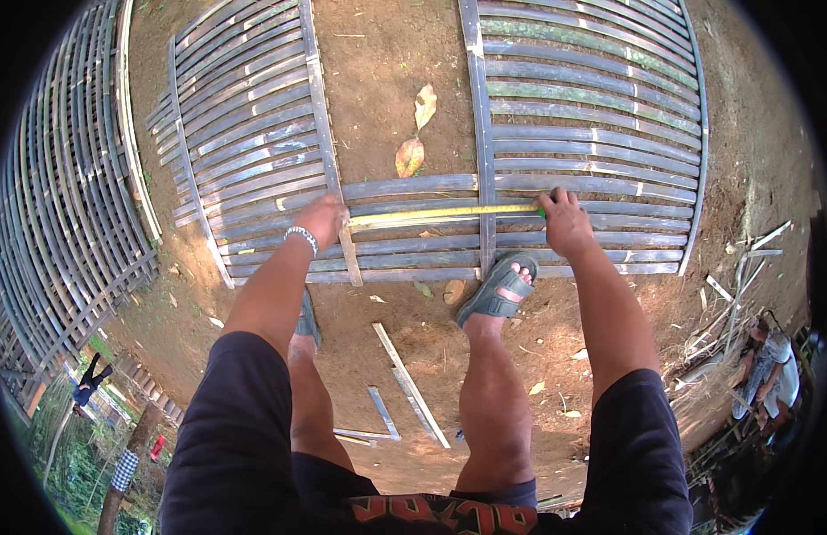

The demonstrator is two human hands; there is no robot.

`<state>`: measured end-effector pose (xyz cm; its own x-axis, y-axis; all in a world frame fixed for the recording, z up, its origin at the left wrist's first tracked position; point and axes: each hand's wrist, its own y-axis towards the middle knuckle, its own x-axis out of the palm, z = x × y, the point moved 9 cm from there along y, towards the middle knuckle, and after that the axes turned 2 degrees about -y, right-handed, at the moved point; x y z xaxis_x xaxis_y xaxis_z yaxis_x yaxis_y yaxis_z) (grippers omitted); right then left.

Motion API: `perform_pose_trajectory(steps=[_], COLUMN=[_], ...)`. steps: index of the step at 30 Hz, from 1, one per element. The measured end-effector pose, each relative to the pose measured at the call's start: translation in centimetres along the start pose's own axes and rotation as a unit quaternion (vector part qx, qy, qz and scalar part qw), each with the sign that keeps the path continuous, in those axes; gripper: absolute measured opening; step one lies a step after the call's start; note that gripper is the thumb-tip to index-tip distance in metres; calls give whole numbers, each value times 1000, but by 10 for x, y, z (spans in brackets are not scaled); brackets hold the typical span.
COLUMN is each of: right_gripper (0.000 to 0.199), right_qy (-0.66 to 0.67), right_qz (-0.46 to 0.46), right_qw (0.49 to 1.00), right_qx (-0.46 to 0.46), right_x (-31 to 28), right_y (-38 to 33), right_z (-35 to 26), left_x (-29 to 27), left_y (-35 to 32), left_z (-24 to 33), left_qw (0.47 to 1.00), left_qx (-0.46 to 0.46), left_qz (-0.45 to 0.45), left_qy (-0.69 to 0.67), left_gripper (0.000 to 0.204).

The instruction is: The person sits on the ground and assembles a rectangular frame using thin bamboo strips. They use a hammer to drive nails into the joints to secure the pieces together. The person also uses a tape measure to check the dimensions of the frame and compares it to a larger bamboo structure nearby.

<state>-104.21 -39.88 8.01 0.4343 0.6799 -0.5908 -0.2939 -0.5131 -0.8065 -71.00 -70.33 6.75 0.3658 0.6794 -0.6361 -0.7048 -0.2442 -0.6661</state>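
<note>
A yellow measuring tape (444,212) is stretched level between my two hands, over the slats of a bamboo panel (592,134) lying on the ground. My left hand (322,219) is closed at the tape's left end, beside a lengthwise bamboo strip (317,89); a light bracelet circles that wrist. My right hand (567,223) is closed around the tape's other end, where a bit of green shows at the fingers; most of the case is hidden. Between the hands the tape crosses a second lengthwise strip (477,98).
A gap in the panel shows bare soil with dry leaves (411,158). Another slatted panel (65,178) lies at the far left. Loose strips (409,383) lie between my sandalled feet (500,290). Scraps and a cluttered pile (774,370) are at right. A person (92,383) is off at lower left.
</note>
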Motion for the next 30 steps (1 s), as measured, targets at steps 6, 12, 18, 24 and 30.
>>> perform_pose_trajectory(steps=[6, 12, 18, 24, 30], right_gripper=[55, 60, 61, 49, 53], right_qy=[-1, 87, 190, 120, 79], right_qz=[-134, -88, 85, 153, 66], right_qw=[991, 989, 978, 971, 987], right_qx=[-30, -86, -24, -139, -127], right_x=[29, 8, -56, -215, -351], right_y=[-120, -205, -246, -238, -140], right_z=[0, 12, 113, 159, 99], left_x=[56, 38, -106, -233, -288], left_y=[-159, -234, -117, -63, -25], left_z=[41, 76, 157, 211, 117], left_qw=[963, 892, 901, 808, 773], left_qx=[-151, -278, -214, -117, -168], left_qz=[-39, 60, 215, 279, 267], left_qy=[-221, -352, -311, -505, -550], left_gripper=[12, 18, 22, 18, 20])
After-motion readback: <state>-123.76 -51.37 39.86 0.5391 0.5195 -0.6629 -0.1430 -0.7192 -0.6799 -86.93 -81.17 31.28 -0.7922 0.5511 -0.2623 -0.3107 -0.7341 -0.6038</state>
